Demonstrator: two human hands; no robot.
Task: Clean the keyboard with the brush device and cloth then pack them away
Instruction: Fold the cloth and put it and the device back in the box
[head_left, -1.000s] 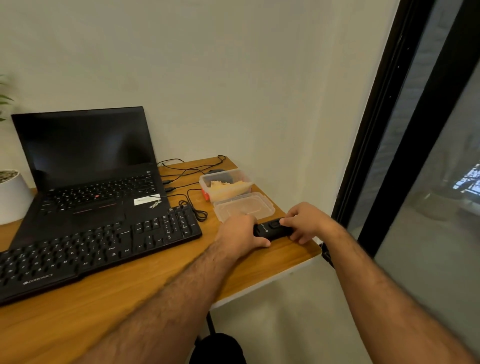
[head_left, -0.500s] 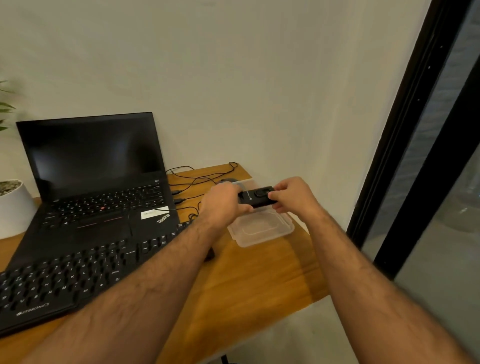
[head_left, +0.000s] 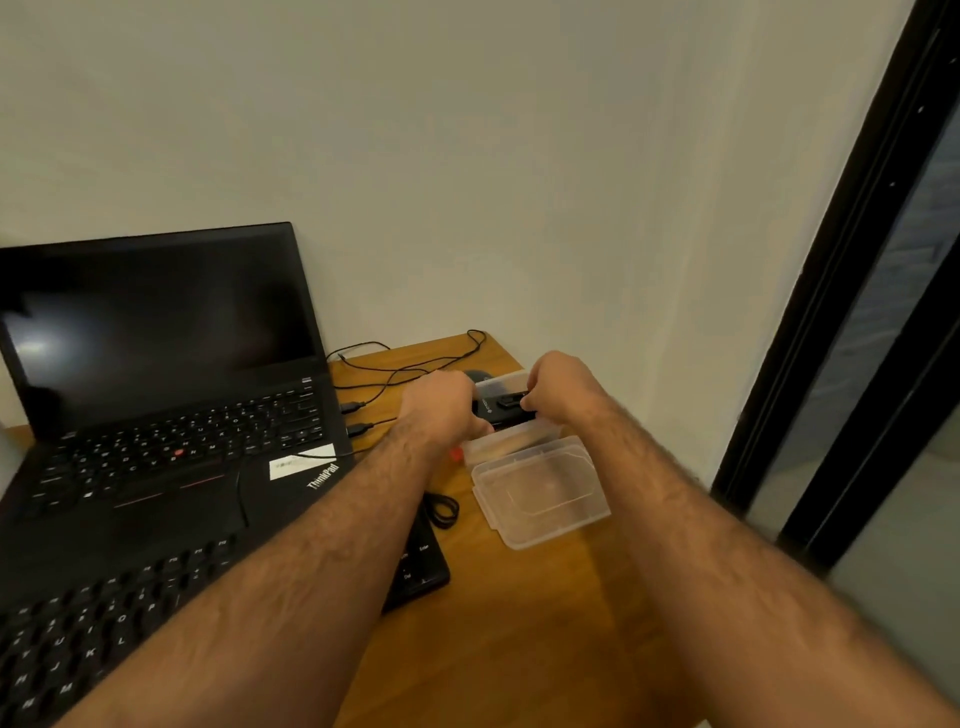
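— Right, both hands are on it: the left hand (head_left: 441, 410) curls round one end of the brush device (head_left: 503, 408), the right hand (head_left: 558, 387) pinches the other end, and the device lies level between them.

— How does it look from up there?

— Black, slim, bar-shaped, with a raised dark button or slider on top and a small pale mark beside it. Too blurred to read.

— And where is it sitting?

— Over the open clear plastic container (head_left: 511, 436), right at its rim; whether it touches the box cannot be told. Something tan shows inside the container, and a small red bit peeks out by the left wrist.

— The lid?

— The clear lid (head_left: 540, 491) lies flat on the wooden desk (head_left: 519, 623), just in front of the container, touching or nearly so.

— And the keyboard?

— The black keyboard (head_left: 104, 639) runs under the left forearm, its right end near the lid. Behind it, the open black laptop (head_left: 156, 389), screen dark, black cables (head_left: 405, 369) looping over the desk towards the white wall.
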